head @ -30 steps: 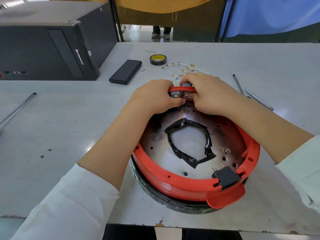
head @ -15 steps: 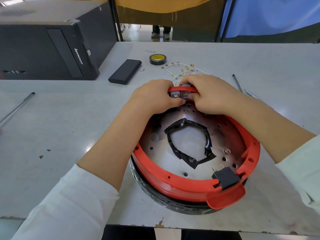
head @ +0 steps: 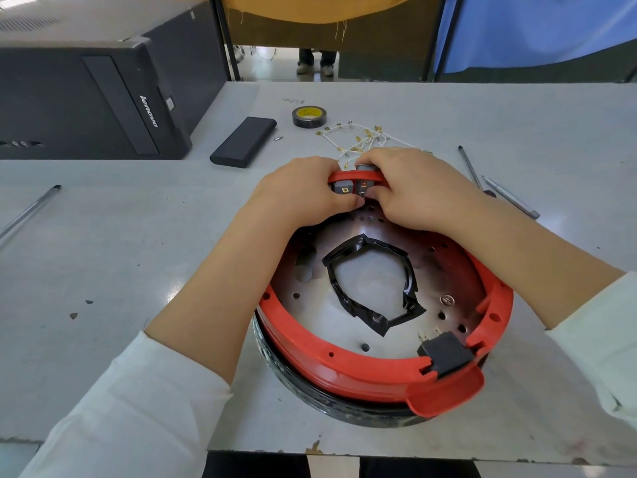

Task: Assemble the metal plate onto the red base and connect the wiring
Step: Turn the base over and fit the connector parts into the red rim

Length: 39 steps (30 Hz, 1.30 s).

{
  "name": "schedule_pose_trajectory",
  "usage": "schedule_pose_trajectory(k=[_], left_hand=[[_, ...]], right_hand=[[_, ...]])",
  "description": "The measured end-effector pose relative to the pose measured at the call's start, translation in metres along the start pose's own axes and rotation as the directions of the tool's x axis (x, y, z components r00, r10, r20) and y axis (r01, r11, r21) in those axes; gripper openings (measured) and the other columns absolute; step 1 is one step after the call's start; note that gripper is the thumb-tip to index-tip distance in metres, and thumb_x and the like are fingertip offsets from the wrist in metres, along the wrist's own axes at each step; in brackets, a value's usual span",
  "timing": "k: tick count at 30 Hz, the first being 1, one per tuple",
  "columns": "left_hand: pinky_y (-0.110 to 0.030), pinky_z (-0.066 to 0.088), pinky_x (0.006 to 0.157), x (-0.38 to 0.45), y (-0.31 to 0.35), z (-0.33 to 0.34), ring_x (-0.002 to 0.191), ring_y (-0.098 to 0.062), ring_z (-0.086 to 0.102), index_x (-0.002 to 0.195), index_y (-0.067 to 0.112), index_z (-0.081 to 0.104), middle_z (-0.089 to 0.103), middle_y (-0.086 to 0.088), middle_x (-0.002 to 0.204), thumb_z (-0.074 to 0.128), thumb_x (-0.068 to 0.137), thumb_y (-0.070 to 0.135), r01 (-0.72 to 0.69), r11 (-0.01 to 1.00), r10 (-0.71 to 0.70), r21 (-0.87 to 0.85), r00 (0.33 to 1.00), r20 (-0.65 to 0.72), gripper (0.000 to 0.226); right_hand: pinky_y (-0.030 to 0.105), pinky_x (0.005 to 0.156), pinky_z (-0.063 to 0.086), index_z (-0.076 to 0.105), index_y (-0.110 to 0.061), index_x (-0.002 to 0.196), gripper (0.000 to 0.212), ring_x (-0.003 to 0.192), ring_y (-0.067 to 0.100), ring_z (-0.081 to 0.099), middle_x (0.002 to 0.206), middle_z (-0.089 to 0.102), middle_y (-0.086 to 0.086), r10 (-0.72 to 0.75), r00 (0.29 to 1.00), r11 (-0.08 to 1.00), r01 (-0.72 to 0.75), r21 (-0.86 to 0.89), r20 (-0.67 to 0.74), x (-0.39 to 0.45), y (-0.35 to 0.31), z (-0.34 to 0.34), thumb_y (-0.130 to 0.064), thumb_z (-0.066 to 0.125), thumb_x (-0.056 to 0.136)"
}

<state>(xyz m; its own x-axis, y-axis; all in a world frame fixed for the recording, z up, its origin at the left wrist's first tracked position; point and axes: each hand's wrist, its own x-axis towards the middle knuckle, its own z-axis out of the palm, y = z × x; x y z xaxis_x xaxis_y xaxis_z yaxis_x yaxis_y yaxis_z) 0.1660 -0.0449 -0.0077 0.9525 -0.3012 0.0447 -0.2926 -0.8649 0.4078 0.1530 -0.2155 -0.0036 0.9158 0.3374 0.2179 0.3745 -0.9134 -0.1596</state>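
Observation:
The round red base (head: 362,370) lies on the table with the perforated metal plate (head: 444,270) inside it; black tape (head: 372,315) rings the plate's central hole. At the base's far rim sit two small grey switch blocks (head: 344,188). My left hand (head: 300,191) grips the rim beside the left block, fingers curled over it. My right hand (head: 413,184) is curled over the right block and the rim, its thumb pressing at the block's terminal. A black connector (head: 444,350) sits in the near right rim. Loose white wires with brass terminals (head: 358,139) lie just beyond the base.
A black computer tower (head: 96,91) stands at the far left. A black flat box (head: 244,141) and a tape roll (head: 309,116) lie behind the base. Metal rods lie at left (head: 27,212) and at right (head: 510,198). The table's near edge (head: 275,450) is close below.
Both hands stay on the far rim; the right hand's fingers have shifted slightly over the right block. The base has not moved.

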Motion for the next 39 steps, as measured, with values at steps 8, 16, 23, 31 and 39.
schedule_pose_trajectory(k=[8,16,23,31,39], left_hand=[[-0.031,0.032,0.061,-0.0012,0.0007,-0.0001,0.081,-0.021,0.052,0.088,0.029,0.053,0.048,0.012,0.073,0.064,0.082,0.057,-0.004,1.0,0.004,0.007,1.0,-0.005,0.031],[-0.031,0.032,0.062,-0.001,0.002,-0.0017,0.08,-0.02,0.052,0.089,0.028,0.053,0.047,0.012,0.073,0.063,0.084,0.057,-0.01,1.0,0.011,0.023,1.0,-0.003,0.031],[-0.031,0.034,0.066,0.0008,0.0035,-0.0004,0.081,-0.022,0.052,0.089,0.023,0.054,0.048,0.01,0.074,0.061,0.086,0.052,-0.012,0.999,0.011,0.041,1.0,0.006,0.03],[-0.031,0.037,0.068,0.0013,0.0036,-0.0029,0.08,-0.02,0.053,0.087,0.026,0.054,0.05,0.011,0.075,0.069,0.081,0.052,-0.029,0.999,0.028,0.013,0.999,0.037,0.031],[-0.03,0.035,0.062,0.0011,0.005,-0.0023,0.073,-0.017,0.051,0.077,0.028,0.051,0.051,0.01,0.073,0.071,0.078,0.05,-0.023,1.0,0.022,0.019,0.999,0.028,0.029]], right_hand=[[0.036,0.078,0.041,0.05,-0.022,0.126,0.042,0.11,0.028,0.054,0.125,0.056,0.003,-0.02,0.999,0.998,0.018,-0.066,-0.029,-0.0007,-0.0042,-0.0005,-0.012,0.059,0.086],[0.033,0.07,0.039,0.056,-0.021,0.118,0.035,0.104,0.028,0.054,0.115,0.06,0.005,-0.063,0.997,0.995,0.06,-0.085,-0.032,0.0003,-0.003,-0.0027,-0.013,0.06,0.084],[0.031,0.072,0.035,0.054,-0.022,0.123,0.036,0.108,0.027,0.054,0.118,0.058,0.004,-0.089,0.996,0.993,0.089,-0.081,-0.005,0.0006,0.0,-0.0022,-0.016,0.058,0.087],[0.028,0.072,0.033,0.054,-0.023,0.121,0.037,0.105,0.024,0.055,0.116,0.059,0.0,-0.086,0.996,0.995,0.086,-0.054,0.014,-0.0017,-0.0005,-0.0042,-0.025,0.054,0.084],[0.033,0.069,0.042,0.057,-0.022,0.107,0.032,0.093,0.022,0.055,0.096,0.053,-0.005,-0.078,0.997,0.996,0.079,-0.036,0.027,-0.0015,-0.0054,-0.0076,-0.031,0.054,0.077]])
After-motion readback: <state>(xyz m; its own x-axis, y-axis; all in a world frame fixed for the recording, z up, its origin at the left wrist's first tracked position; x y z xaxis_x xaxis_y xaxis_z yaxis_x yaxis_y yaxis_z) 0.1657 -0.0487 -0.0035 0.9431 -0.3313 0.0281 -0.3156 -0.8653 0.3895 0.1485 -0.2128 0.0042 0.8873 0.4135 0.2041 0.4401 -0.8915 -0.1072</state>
